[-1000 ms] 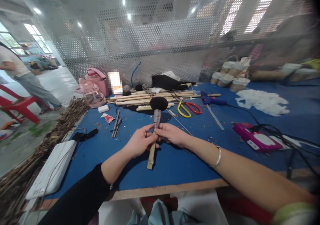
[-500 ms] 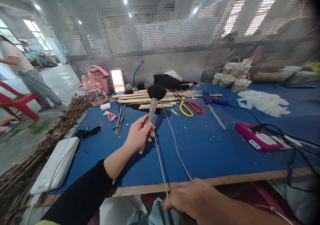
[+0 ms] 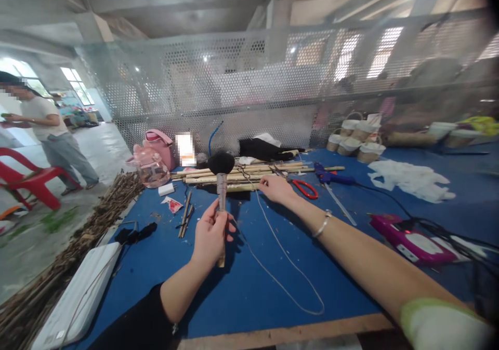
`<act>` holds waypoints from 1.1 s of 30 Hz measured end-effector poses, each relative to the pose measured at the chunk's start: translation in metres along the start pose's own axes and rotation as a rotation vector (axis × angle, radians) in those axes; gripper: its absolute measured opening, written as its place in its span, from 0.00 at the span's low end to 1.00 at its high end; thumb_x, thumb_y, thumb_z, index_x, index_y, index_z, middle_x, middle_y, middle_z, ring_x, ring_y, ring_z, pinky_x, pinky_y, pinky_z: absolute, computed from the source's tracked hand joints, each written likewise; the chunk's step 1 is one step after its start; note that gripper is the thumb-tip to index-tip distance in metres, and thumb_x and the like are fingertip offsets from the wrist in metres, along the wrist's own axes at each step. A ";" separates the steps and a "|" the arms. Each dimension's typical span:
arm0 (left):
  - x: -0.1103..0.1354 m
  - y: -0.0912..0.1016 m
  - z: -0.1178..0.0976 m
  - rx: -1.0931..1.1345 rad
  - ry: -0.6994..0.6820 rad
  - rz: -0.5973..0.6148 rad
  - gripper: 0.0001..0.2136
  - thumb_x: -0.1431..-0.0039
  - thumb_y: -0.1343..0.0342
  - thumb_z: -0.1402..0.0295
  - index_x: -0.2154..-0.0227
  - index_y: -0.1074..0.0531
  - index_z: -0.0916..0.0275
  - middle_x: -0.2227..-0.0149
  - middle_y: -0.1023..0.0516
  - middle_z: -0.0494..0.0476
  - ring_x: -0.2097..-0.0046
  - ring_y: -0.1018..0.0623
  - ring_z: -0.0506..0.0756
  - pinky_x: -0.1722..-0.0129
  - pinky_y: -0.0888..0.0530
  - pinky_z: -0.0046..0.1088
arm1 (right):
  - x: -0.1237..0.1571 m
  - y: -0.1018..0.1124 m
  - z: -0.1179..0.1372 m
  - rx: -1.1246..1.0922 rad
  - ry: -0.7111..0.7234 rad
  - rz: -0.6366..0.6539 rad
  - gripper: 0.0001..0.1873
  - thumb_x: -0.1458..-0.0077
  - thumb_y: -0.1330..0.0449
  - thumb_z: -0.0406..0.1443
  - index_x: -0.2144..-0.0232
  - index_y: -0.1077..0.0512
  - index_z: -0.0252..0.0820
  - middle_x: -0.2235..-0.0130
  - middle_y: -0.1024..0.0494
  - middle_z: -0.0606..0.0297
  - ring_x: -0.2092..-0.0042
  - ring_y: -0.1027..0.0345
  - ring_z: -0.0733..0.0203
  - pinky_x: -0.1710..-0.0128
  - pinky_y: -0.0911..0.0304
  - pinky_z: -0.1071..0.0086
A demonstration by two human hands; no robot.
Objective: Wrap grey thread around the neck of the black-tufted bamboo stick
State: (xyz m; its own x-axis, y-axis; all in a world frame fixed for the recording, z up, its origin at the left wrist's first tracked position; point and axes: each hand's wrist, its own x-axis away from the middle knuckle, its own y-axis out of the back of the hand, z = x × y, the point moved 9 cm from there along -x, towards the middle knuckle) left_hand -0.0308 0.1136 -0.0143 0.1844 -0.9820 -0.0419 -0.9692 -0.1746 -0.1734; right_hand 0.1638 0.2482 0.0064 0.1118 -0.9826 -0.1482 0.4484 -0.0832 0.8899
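Observation:
My left hand (image 3: 210, 233) is closed around the wooden handle of a brush (image 3: 221, 164) with a black fluffy head, and holds it upright above the blue table (image 3: 249, 287). A thin pale cord (image 3: 288, 259) runs from the brush handle, loops over the table and leads back toward my right hand (image 3: 277, 188). That hand is stretched out to the far side, with fingers curled over the scissors (image 3: 306, 188). Their red handle shows and the other handle is hidden under the hand. Several bamboo sticks (image 3: 249, 173) lie just behind.
A blue glue gun (image 3: 329, 176), white wadding (image 3: 409, 176), a pink device with cables (image 3: 401, 233) and small baskets (image 3: 356, 145) are on the right. A pink bottle (image 3: 150, 165), white box (image 3: 83, 287) and twig bundle (image 3: 78, 236) are on the left. A person (image 3: 50, 132) stands by a red chair (image 3: 27, 178).
My right hand left the brush handle, drew the cord back toward me, then reached forward to the scissors. The left hand kept the brush and turned it upright.

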 end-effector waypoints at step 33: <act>0.002 -0.004 -0.002 0.008 0.019 0.011 0.26 0.47 0.48 0.65 0.45 0.44 0.66 0.72 0.31 0.51 0.78 0.30 0.46 0.86 0.33 0.18 | 0.120 0.087 0.063 -0.542 0.398 0.204 0.07 0.48 0.44 0.38 0.74 0.34 0.41 0.77 0.32 0.66 0.74 0.38 0.65 0.74 0.42 0.70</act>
State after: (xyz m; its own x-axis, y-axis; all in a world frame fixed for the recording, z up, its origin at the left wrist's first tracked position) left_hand -0.0267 0.1126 -0.0119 0.1703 -0.9851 -0.0250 -0.9699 -0.1631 -0.1809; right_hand 0.1609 0.1125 0.0934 0.5107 -0.8257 -0.2396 0.7512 0.2931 0.5914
